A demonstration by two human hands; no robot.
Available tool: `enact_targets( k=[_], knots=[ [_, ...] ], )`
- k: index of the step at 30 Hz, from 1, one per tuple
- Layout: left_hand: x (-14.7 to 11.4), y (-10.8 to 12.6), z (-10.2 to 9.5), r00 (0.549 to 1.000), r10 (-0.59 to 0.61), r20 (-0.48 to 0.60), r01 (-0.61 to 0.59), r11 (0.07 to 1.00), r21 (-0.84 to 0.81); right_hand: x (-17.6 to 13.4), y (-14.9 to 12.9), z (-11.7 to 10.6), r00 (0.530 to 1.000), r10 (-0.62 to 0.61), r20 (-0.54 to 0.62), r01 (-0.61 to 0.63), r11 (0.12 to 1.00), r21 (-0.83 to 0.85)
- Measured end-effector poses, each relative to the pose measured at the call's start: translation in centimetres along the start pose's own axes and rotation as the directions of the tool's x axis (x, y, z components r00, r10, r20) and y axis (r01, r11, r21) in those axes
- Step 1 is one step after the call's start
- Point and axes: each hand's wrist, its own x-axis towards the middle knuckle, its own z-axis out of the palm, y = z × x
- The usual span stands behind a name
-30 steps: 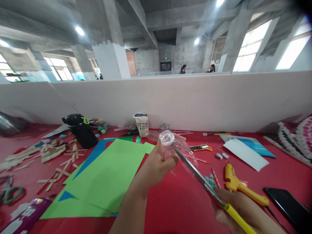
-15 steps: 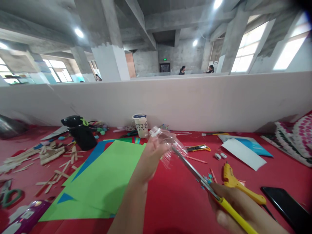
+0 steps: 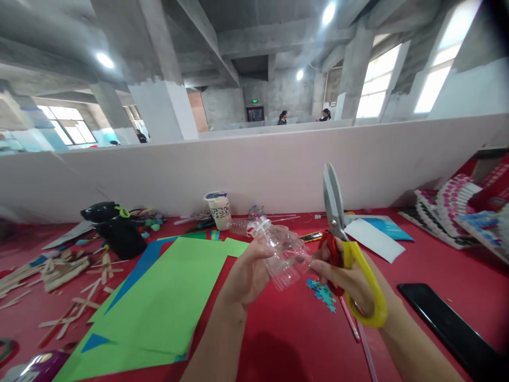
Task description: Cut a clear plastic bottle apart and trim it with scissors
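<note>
In the head view, my left hand is closed around the neck end of a clear plastic bottle top. Its lower edge is cut into strips that spread toward the right. My right hand grips scissors by their yellow and red handles, blades together and pointing up. The thumb and fingertips of that hand also reach the cut edge of the plastic, seemingly pinching a strip. Blue-green star sequins lie on the red table below the bottle piece.
Green paper sheets spread on the left, wooden sticks beyond them. A black flask and a printed cup stand near the white partition. A black phone lies at right, with white paper behind.
The scissors have turned from lying across the plastic strips to pointing upward, away from them. My right hand has moved up to the bottle's cut edge. The view has shifted right.
</note>
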Motion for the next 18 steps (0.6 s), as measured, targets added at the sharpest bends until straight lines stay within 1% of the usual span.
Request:
enact_targets(
  k=[4,6,10,13,14,15,16,17,18],
  knots=[
    [0.0,-0.6,0.7,0.999,-0.036,-0.018,0.034,0.997,-0.067,0.4,-0.2,0.4,1.0,0.007,-0.007,-0.007,1.0,-0.013],
    [0.1,-1.3,1.0,0.998,-0.056,-0.039,0.053,0.997,-0.056,0.4,0.1,0.4,1.0,0.015,-0.003,-0.015,0.999,-0.035],
    [0.5,-2.9,1.2,0.989,-0.044,-0.143,0.055,0.996,0.072,0.6,1.4,0.0,1.0,0.026,-0.005,-0.026,0.998,-0.063],
    [1.1,-3.3,1.2,0.985,-0.074,-0.155,0.1,0.981,0.168,0.9,2.0,-0.7,1.0,0.002,-0.015,-0.003,0.998,-0.061],
    [1.2,-3.2,1.3,0.983,-0.064,-0.175,0.098,0.977,0.191,0.9,2.1,-0.9,1.0,-0.011,-0.02,0.009,0.998,-0.054],
    [1.3,-3.0,1.6,0.976,-0.015,-0.217,0.065,0.972,0.225,1.0,2.1,-1.2,0.999,-0.023,-0.029,0.022,0.999,-0.047],
    [1.2,-2.8,2.1,0.957,0.086,-0.278,-0.006,0.961,0.277,1.1,2.0,-1.5,0.999,-0.034,-0.04,0.032,0.999,-0.041],
    [0.9,-2.5,2.8,0.912,0.234,-0.336,-0.106,0.928,0.357,1.1,1.8,-1.8,0.998,-0.041,-0.053,0.039,0.998,-0.039],
    [0.4,-2.2,3.6,0.832,0.42,-0.362,-0.224,0.852,0.473,1.1,1.6,-2.0,0.997,-0.045,-0.069,0.042,0.998,-0.04]
  ],
)
